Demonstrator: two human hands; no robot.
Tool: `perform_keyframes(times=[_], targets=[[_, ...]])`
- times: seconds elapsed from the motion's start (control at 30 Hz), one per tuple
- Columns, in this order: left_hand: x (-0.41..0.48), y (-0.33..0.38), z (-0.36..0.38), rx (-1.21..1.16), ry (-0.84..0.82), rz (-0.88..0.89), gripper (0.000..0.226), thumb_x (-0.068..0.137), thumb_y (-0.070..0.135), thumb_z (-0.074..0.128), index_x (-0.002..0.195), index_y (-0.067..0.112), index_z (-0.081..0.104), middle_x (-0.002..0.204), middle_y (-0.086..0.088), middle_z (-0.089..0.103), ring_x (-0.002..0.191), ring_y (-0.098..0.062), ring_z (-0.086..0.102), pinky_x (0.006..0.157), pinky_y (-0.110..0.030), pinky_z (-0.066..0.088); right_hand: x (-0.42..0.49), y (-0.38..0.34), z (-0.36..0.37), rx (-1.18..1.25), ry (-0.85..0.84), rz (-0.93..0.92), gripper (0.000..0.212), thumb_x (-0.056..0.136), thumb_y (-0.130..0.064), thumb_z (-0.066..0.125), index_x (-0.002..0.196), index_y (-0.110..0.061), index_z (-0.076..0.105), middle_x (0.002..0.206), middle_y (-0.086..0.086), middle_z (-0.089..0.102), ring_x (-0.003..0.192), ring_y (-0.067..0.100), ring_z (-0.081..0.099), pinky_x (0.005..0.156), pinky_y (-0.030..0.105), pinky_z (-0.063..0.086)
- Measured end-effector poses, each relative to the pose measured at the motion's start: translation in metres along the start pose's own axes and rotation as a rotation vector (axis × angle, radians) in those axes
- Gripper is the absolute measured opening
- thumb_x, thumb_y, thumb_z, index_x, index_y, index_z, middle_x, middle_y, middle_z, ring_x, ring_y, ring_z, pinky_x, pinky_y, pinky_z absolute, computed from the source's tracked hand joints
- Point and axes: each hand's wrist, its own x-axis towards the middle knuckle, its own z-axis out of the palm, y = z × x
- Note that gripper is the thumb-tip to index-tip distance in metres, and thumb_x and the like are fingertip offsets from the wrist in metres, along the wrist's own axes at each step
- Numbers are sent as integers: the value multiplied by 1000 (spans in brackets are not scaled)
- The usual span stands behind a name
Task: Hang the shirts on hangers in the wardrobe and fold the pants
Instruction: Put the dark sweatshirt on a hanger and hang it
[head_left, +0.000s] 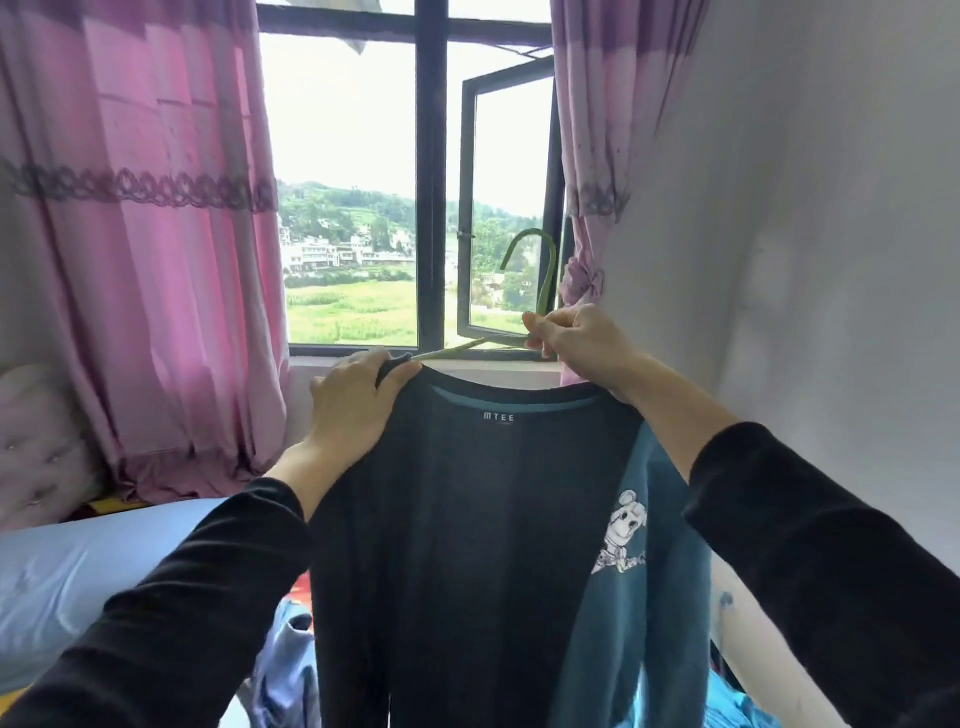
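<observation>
A dark teal shirt (467, 519) with a white cartoon print and an "MTEE" neck label hangs in front of me, held up at chest height. A green hanger (540, 270) sticks out of its neck, hook pointing up before the window. My left hand (353, 405) grips the shirt's left shoulder at the collar, thumb over the fabric. My right hand (576, 343) pinches the hanger just below its hook, above the shirt's right shoulder. The hanger's arms are mostly hidden inside the shirt.
A window (431, 208) with one pane swung open is straight ahead, pink curtains (135, 234) on both sides. A white wall (805, 234) stands on the right. A bed with a light blue sheet (78, 571) and more clothes (285, 665) lies below.
</observation>
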Motion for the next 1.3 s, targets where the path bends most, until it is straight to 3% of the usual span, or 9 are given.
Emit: perform_keyframes(times=[0.13, 0.2, 0.3, 0.37, 0.53, 0.7, 0.8, 0.93, 1.3], targets=[[8, -15, -37, 29, 158, -24, 38, 94, 58, 39, 81, 23, 49, 81, 7, 51, 85, -16, 43, 82, -39, 28, -5, -3, 3, -239, 328, -45, 42, 97, -52, 34, 95, -21, 61, 85, -7, 59, 90, 16, 55, 88, 36, 23], [4, -26, -58, 54, 194, -52, 46, 90, 64, 30, 83, 23, 49, 84, 7, 52, 86, -17, 43, 82, -39, 28, -12, 2, 12, -233, 383, -22, 52, 101, -50, 23, 100, -15, 63, 89, -2, 55, 93, 21, 53, 91, 38, 30], [-14, -40, -91, 90, 217, -83, 40, 94, 59, 34, 80, 23, 47, 79, 8, 48, 83, -19, 44, 85, -45, 36, -20, -8, 35, -204, 389, -87, 67, 102, -48, 14, 78, -7, 61, 73, 0, 48, 78, 23, 50, 77, 30, 33], [-30, -42, -113, 107, 259, -106, 36, 97, 51, 41, 77, 21, 45, 73, 8, 46, 81, -21, 45, 83, -47, 39, -24, -30, 49, -245, 448, -126, 61, 104, -45, 14, 58, -17, 44, 60, -5, 42, 68, 22, 47, 70, 30, 31], [-67, -39, -180, 187, 402, -156, 42, 97, 49, 43, 80, 11, 52, 73, 1, 51, 76, -28, 51, 73, -42, 39, -42, -85, 73, -230, 586, -466, 43, 103, -35, 19, 72, -15, 40, 68, 0, 44, 64, 23, 41, 73, 42, 40], [-128, -25, -228, 301, 481, -261, 41, 96, 50, 44, 78, 13, 47, 76, -2, 52, 78, -26, 49, 79, -46, 42, -75, -115, 108, -324, 420, -643, 27, 102, -26, 33, 101, -9, 54, 94, 6, 52, 87, 28, 46, 75, 34, 18], [-167, -14, -252, 363, 510, -307, 40, 95, 50, 46, 76, 15, 45, 75, -1, 51, 78, -27, 50, 79, -47, 42, -103, -147, 135, -247, 280, -732, 31, 103, -31, 32, 112, -10, 53, 106, 5, 55, 99, 26, 48, 86, 36, 19], [-219, -2, -300, 490, 532, -369, 43, 94, 48, 48, 76, 10, 47, 75, -4, 53, 78, -29, 51, 80, -47, 42, -140, -198, 158, -100, 136, -855, 25, 103, -26, 36, 102, -7, 52, 94, 6, 55, 81, 26, 49, 78, 38, 37], [-377, 18, -471, 727, 659, -438, 33, 99, 34, 47, 110, 12, 68, 89, -7, 64, 90, -27, 59, 84, -46, 45, -258, -342, 243, 137, 11, -1088, 26, 102, -33, 42, 98, -10, 54, 86, 7, 61, 77, 30, 55, 66, 32, 30]])
